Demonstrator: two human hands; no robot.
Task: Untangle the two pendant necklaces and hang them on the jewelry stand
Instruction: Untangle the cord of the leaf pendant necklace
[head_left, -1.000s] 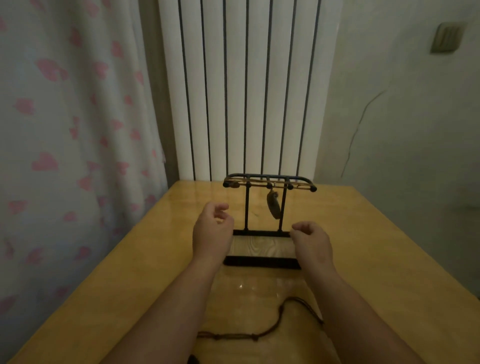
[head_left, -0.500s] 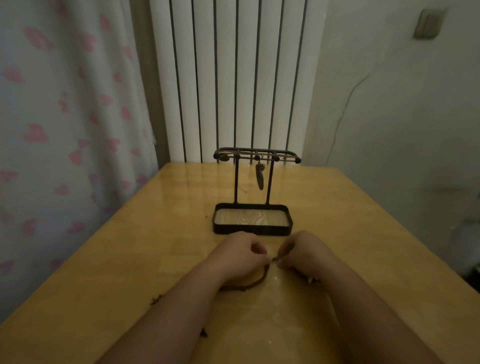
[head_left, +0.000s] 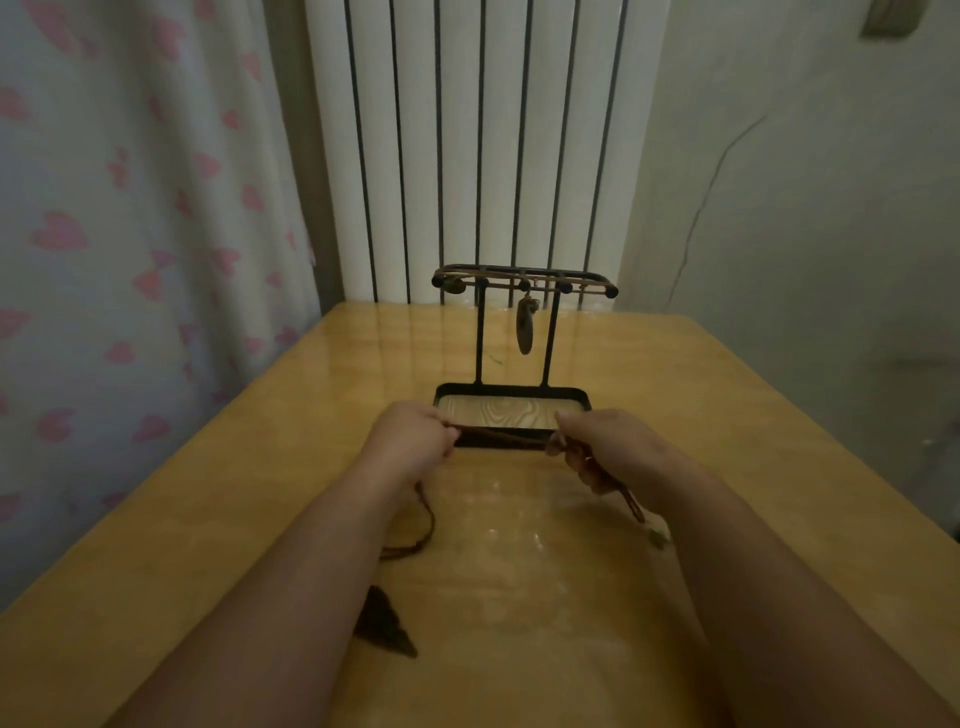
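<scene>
Left hand (head_left: 410, 439) and right hand (head_left: 605, 449) each pinch the brown cord (head_left: 501, 435), taut between them just before the stand (head_left: 479, 343); other necklace (head_left: 524, 327) hangs there; lift level, keep loop wide, mind dark pendant (head_left: 384, 623) trailing on table (head_left: 727, 415).

We are in a home's room: heart-print curtain (head_left: 130, 260) at 10 o'clock, white column radiator (head_left: 467, 145) at 12, cracked painted wall (head_left: 805, 208) at 2, jewelry stand (head_left: 511, 413) on our wooden table (head_left: 701, 405).
</scene>
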